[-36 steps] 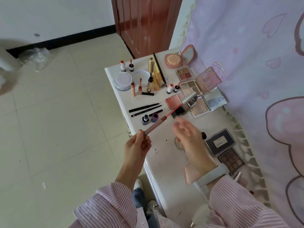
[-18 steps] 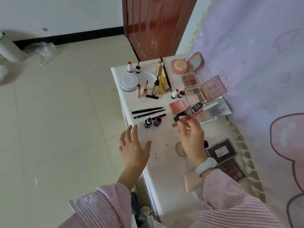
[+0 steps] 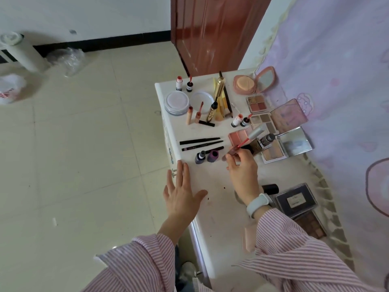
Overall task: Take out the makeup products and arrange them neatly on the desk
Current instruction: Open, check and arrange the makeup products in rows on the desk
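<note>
Right hand pinches a lip gloss tube at its fingertips, the red wand with its silver cap slanting up over the pink blush palette. Left hand lies flat, fingers spread, holding nothing, on the white desk edge. Most products stand arranged at the far end — liners, bottles, palettes — while a dark palette box near the sleeve looks unsorted.

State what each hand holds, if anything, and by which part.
The right hand pinches a lip gloss tube at its lower end, wand still in it; the left hand holds nothing.
</note>
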`<state>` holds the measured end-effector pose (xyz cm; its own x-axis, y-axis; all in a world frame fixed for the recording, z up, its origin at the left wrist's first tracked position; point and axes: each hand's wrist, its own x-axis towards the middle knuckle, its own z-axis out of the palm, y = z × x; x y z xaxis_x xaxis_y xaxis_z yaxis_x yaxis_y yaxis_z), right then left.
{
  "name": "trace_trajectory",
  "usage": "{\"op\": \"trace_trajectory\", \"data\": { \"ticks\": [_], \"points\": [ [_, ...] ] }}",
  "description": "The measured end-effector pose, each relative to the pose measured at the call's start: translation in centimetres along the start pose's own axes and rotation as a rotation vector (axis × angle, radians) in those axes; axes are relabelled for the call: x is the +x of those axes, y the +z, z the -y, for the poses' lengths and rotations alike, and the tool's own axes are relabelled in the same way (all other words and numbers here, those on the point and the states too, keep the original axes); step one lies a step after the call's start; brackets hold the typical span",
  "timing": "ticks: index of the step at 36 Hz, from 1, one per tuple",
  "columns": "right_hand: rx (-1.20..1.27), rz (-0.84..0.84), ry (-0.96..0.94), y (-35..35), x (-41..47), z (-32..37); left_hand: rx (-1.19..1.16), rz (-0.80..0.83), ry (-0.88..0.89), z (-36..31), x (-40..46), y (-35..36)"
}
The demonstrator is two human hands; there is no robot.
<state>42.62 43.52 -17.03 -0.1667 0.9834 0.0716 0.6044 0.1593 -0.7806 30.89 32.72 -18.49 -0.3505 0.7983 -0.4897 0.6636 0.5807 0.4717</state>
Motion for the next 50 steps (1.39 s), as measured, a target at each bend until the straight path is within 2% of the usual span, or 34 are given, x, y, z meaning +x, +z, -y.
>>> {"op": "trace_trajectory", "data": {
  "ticks": [16,38,43,45,47,50],
  "points": [
    [-0.002,-0.050,0.030,0.3,-0.2,0.1,-0.076,-0.008,0.033,0.4,0.0,0.2],
    [0.046,-0.033,0.054,0.1,-0.4,0.6,-0.102,-0.016,0.050,0.6,0.0,0.3],
    [0.069,-0.110,0.014,-1.2,-1.5,1.2,-0.112,-0.028,0.046,0.5,0.1,0.2],
    [0.026,-0.160,-0.034,-2.6,-2.2,0.8,-0.117,-0.029,0.043,0.6,0.1,0.1],
    [-0.102,-0.129,-0.082,-4.5,-3.0,-0.2,-0.116,-0.023,0.046,0.7,0.0,0.1],
    [-0.413,0.095,-0.137,-7.3,-3.4,-2.2,-0.105,-0.029,0.058,1.0,-0.1,0.2]
  ]
}}
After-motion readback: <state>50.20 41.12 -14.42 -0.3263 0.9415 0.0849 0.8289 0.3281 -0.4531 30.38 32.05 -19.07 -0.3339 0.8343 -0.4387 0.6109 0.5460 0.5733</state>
